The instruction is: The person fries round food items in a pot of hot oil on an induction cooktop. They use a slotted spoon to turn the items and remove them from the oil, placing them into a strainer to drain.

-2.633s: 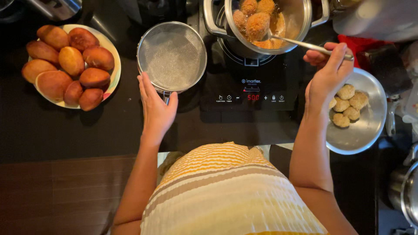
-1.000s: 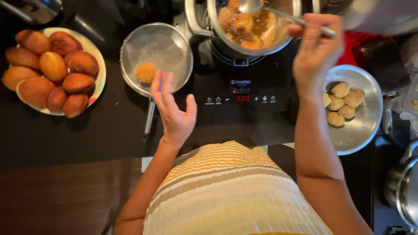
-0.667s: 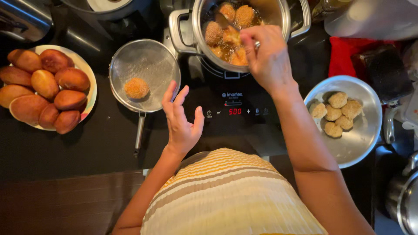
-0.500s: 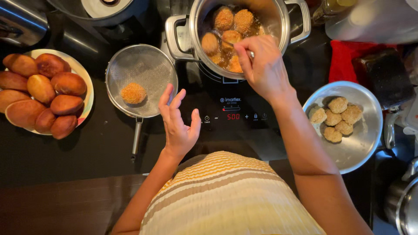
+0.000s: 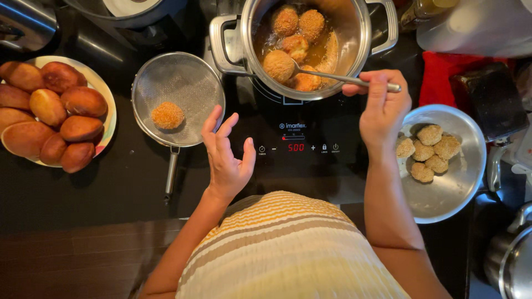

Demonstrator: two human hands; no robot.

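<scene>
The spoon point(image 5: 338, 78), pinched by its handle in the right hand point(image 5: 382, 108), reaches into the pot point(image 5: 354, 50) of oil among the frying balls point(image 5: 279, 65), keeping fingers off the heat, while the left hand point(image 5: 226, 158) hovers empty, fingers spread, beside the strainer point(image 5: 177, 99).

One fried ball point(image 5: 168, 115) newly in the strainer point(image 5: 178, 98); right hand point(image 5: 383, 108) back from over the pot point(image 5: 308, 45).

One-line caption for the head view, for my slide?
Right hand holds a metal spoon in the frying pot; left hand hovers open beside the strainer.
</scene>
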